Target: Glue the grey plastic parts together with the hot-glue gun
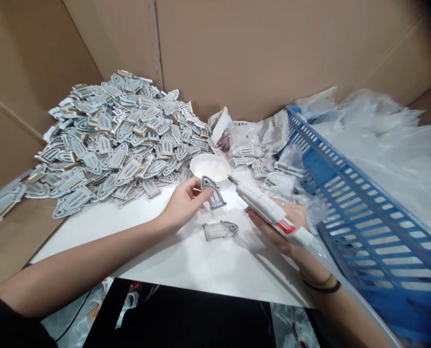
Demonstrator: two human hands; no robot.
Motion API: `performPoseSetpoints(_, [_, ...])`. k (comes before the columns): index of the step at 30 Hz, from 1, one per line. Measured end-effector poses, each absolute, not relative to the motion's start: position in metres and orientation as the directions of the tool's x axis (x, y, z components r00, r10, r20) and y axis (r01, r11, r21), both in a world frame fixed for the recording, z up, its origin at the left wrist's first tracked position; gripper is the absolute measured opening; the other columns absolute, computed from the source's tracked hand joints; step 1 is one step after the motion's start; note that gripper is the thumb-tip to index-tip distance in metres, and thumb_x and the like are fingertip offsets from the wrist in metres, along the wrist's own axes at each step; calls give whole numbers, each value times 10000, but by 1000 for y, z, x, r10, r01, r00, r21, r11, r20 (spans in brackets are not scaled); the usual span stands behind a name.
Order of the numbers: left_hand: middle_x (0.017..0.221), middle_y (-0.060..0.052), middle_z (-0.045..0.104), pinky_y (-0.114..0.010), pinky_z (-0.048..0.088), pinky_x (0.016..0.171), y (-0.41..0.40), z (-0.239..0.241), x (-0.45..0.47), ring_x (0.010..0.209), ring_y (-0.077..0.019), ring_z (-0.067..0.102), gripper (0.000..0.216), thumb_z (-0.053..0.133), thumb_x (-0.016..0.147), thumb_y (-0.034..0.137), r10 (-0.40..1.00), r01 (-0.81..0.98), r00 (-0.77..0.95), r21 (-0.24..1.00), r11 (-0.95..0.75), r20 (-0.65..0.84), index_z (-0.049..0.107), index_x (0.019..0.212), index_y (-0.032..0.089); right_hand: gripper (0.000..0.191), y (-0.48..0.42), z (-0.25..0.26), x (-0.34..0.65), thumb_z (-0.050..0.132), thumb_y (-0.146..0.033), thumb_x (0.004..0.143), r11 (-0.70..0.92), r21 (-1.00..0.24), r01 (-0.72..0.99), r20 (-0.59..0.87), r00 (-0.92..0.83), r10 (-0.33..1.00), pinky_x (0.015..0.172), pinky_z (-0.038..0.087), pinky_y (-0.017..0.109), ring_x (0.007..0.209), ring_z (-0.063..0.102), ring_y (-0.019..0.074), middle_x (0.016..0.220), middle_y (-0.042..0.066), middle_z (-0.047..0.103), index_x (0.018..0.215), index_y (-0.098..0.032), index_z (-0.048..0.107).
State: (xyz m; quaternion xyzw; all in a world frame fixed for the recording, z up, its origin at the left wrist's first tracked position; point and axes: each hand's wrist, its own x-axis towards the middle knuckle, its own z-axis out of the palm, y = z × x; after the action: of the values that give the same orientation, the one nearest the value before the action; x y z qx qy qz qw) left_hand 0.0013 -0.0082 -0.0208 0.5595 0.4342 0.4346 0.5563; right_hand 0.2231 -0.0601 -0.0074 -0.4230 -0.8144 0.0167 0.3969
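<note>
My left hand (184, 203) pinches a small grey arch-shaped frame piece (213, 194) between thumb and fingers, holding it tilted above the white table. My right hand (273, 229) is wrapped round a white glue gun (261, 203) with an orange-red part on its side. The gun's metal tip points up and left, a short gap from the held piece. A long translucent stick runs back from the gun along my right forearm. Just below the held piece, a second grey frame piece (221, 230) lies flat on the table (186, 261). Behind both hands sits a shallow white dish (210, 167).
A tall heap of similar grey pieces (124, 140) fills the back left. Crumpled printed wrapping (255, 133) and several more pieces lie behind the gun. A blue plastic basket (367, 227) with clear bags (385, 130) borders the right. Cardboard walls (273, 53) stand behind.
</note>
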Motion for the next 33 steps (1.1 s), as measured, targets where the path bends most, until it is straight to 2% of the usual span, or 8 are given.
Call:
performPoseSetpoints(4, [762,2,668,-230,502,499,-10,-23,0,505,-107,603,273,636,820,402,953,-20,299,998,62,-53,533,923,171,279,-60,-7,216,575,-161,844,684,-370,628,611,-390,689,453,361,234,467,487,95,531,-20,522,577,-210,511])
performPoseSetpoints(8, [715,-8,681,-212,510,481,-11,-21,2,477,-99,597,254,669,792,333,947,-42,309,994,100,-83,561,929,148,312,-59,-10,215,568,-140,827,708,-342,618,604,-433,669,442,311,233,448,413,80,516,-35,455,556,-211,430])
performPoseSetpoints(18, [734,-19,661,-239,573,502,-16,-14,4,574,-112,605,222,699,742,271,947,-114,320,991,76,-36,598,875,124,304,-58,-14,218,567,-162,838,679,-382,627,553,-434,711,453,331,252,460,449,101,524,-20,479,564,-216,446])
performPoseSetpoints(33, [736,-27,639,-223,571,488,-18,-12,4,581,-102,586,200,693,762,241,949,-123,314,990,71,-29,589,868,108,299,-58,-13,221,544,-227,886,677,-407,614,510,-462,725,469,386,285,493,524,139,555,11,541,595,-228,477])
